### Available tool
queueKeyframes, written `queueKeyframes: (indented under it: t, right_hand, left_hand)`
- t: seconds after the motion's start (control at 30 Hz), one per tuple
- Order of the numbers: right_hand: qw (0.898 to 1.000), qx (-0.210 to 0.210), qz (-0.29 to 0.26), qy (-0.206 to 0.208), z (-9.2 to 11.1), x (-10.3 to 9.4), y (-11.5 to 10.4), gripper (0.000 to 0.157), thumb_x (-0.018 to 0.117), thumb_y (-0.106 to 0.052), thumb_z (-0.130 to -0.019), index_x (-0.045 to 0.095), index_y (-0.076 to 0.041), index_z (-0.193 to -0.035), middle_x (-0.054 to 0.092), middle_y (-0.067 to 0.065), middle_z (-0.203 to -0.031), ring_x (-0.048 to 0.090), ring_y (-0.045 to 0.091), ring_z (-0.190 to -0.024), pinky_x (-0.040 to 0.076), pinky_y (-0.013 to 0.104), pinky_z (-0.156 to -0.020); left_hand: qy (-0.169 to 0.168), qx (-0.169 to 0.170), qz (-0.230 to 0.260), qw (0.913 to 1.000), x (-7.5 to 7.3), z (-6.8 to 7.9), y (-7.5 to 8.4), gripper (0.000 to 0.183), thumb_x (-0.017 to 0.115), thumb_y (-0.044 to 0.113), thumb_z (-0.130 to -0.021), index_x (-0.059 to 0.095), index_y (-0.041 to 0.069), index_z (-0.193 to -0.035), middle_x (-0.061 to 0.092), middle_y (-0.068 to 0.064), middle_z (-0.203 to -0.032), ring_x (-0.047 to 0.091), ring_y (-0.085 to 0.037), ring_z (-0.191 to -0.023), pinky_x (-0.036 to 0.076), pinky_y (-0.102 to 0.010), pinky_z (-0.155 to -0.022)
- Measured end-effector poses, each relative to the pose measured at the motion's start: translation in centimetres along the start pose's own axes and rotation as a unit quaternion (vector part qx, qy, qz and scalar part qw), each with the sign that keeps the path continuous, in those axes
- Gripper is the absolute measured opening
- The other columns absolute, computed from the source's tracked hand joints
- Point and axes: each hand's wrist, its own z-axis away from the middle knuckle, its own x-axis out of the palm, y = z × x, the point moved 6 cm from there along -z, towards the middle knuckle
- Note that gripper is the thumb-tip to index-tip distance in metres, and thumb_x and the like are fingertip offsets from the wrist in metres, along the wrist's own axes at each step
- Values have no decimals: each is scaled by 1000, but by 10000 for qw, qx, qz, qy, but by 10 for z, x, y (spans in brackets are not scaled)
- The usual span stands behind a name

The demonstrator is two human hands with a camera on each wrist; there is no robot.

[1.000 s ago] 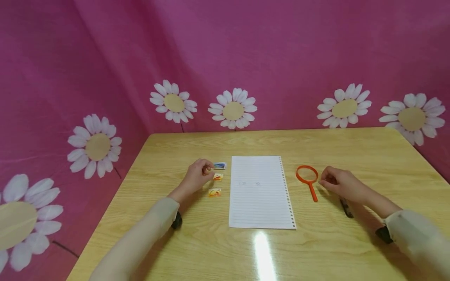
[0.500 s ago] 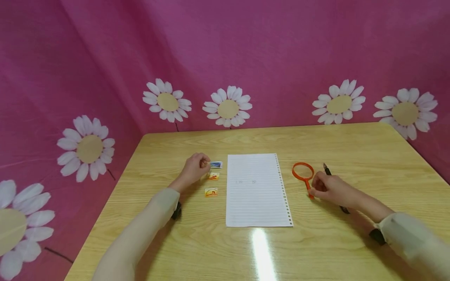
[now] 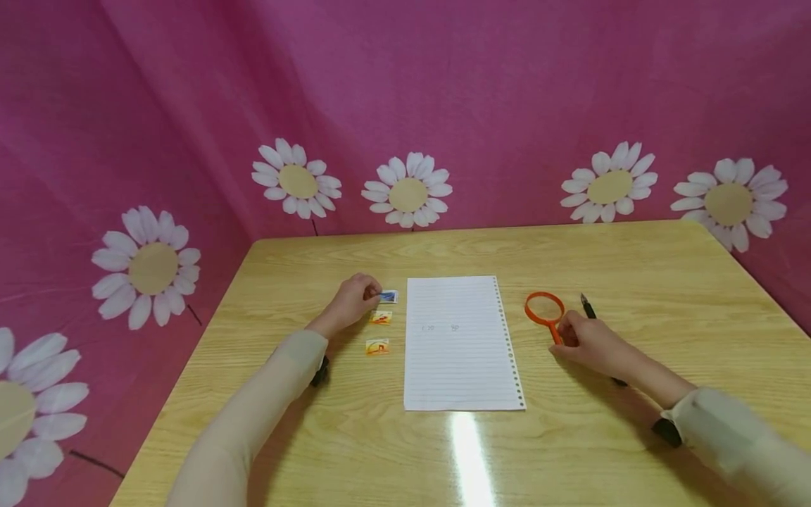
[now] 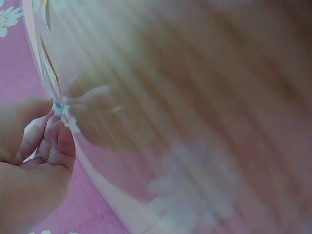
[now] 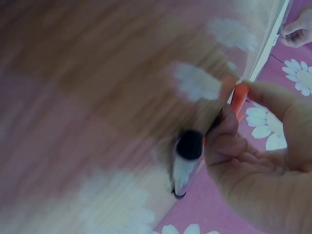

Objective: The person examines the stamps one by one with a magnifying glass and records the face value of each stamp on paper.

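My left hand (image 3: 350, 303) is at the blue stamp (image 3: 388, 297), the farthest of three small stamps left of the paper. In the left wrist view, thumb and fingertips pinch a bluish edge of it, low at the table. Nearer lie two yellow-and-red stamps, a middle one (image 3: 381, 318) and a front one (image 3: 377, 346). My right hand (image 3: 595, 343) pinches the handle of an orange magnifying glass (image 3: 554, 332), whose round lens rests flat on the table. In the right wrist view, the orange handle end (image 5: 239, 99) shows between thumb and fingers.
A lined sheet of paper (image 3: 462, 366) with punched holes along its right edge and faint handwritten numbers lies mid-table. A black pen (image 3: 588, 308) lies partly under the right hand. The wooden table (image 3: 329, 443) meets a pink flowered curtain (image 3: 507, 105) behind.
My right hand has moved left and down from beside the magnifying glass onto its handle, uncovering the pen's tip. My left hand stays at the blue stamp. The view has shifted slightly.
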Motion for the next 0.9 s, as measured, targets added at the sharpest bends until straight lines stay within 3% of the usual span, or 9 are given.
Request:
queueKeyframes:
  t: [0.23, 0.63, 0.9]
  right_hand:
    - [9996, 141, 113, 236, -3, -1, -1, 24, 76, -7, -80, 57, 4, -86, 63, 8, -73, 55, 11, -66, 45, 25, -58]
    - [9965, 741, -386, -17, -3, -2, 5, 19, 71, -5, -83, 57, 7, -88, 63, 11, -75, 55, 10, -69, 43, 21, -57]
    - [9941, 988, -443, -34, -2, -4, 6, 19, 65, -5, -87, 58, 11, -94, 63, 16, -79, 55, 14, -70, 43, 23, -56]
  left_hand:
    - [-224, -93, -180, 9995, 5, -4, -2, 12, 61, 7, -95, 64, 0, -104, 58, -15, -101, 52, -21, -90, 46, -34, -84]
    - [-441, -469, -112, 9979, 5, -7, -4, 14, 60, 10, -96, 62, 2, -108, 57, -12, -104, 51, -21, -93, 45, -32, -86]
    - [-451, -434, -164, 9979, 7, -8, -6, 14, 60, 10, -96, 62, 2, -108, 57, -12, -103, 50, -20, -92, 44, -31, -85]
